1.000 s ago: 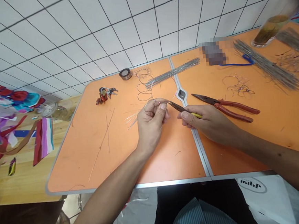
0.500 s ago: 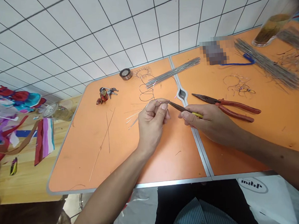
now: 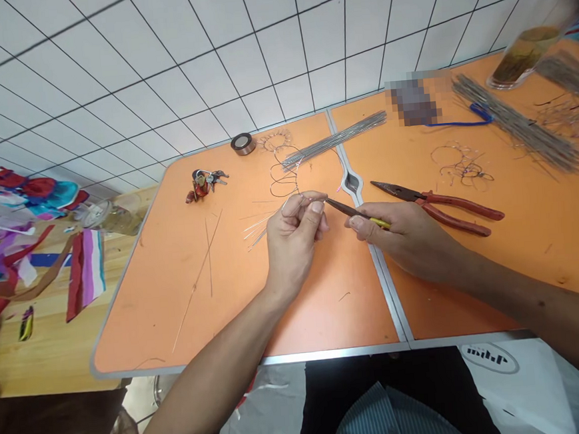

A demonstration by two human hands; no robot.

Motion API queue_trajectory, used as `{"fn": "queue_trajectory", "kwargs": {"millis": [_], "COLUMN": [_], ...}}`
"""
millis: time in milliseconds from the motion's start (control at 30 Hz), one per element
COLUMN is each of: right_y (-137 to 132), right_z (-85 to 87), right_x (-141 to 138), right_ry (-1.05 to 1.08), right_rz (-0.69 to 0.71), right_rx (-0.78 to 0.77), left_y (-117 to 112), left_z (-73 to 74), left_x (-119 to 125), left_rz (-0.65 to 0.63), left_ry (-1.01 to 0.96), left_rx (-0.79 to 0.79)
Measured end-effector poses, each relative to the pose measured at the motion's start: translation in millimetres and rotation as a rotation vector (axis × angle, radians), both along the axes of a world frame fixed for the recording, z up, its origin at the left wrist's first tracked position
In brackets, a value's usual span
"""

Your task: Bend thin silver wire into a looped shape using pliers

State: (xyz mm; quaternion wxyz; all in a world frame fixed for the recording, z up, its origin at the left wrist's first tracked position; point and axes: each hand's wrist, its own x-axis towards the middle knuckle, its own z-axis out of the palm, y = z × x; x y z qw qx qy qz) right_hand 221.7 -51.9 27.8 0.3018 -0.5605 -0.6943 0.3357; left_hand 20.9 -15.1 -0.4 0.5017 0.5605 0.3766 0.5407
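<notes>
My left hand (image 3: pixel 294 240) is closed in a pinch on thin wire, at the middle of the table. Looped wire (image 3: pixel 284 195) shows just beyond its fingers; whether it joins the held piece I cannot tell. My right hand (image 3: pixel 406 234) is wrapped round slim dark-jawed pliers (image 3: pixel 341 206) with a yellow handle. The jaw tips meet the wire at my left fingertips. Straight wire ends (image 3: pixel 256 231) fan out left of my left hand, partly hidden by it. Larger red-handled pliers (image 3: pixel 423 198) lie beyond my right hand.
On the orange folding table (image 3: pixel 172 253) lie keys (image 3: pixel 207 183), a tape roll (image 3: pixel 242 144), a wire bundle (image 3: pixel 336 140), a thicker bundle (image 3: pixel 517 122) and tangled wire (image 3: pixel 466 169). A glass of tea (image 3: pixel 522 58) stands back right. Ribbons (image 3: pixel 83 273) cover the wooden table at left.
Almost nothing differs. Both hands keep the same grip at the same spot, and the view has shifted very slightly.
</notes>
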Motion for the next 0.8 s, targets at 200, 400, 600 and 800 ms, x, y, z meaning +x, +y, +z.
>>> {"fn": "queue_trajectory", "kwargs": {"millis": [200, 400, 600, 800], "right_y": [0.3, -0.4, -2.2, -2.7], "right_z": [-0.1, 0.3, 2.0, -0.7], "right_x": [0.3, -0.4, 0.8, 0.7], "right_ry": [-0.002, 0.01, 0.011, 0.017], "right_rz": [0.015, 0.006, 0.003, 0.01], "right_rx": [-0.005, -0.033, -0.05, -0.052], "left_y": [0.0, -0.6, -0.7, -1.0], "left_z": [0.5, 1.4, 1.7, 2.1], "left_x": [-0.1, 0.5, 0.8, 0.9], "left_rz": [0.007, 0.001, 0.004, 0.01], "left_ry": [0.023, 0.006, 0.003, -0.001], "left_rx": [-0.015, -0.028, -0.025, -0.031]}}
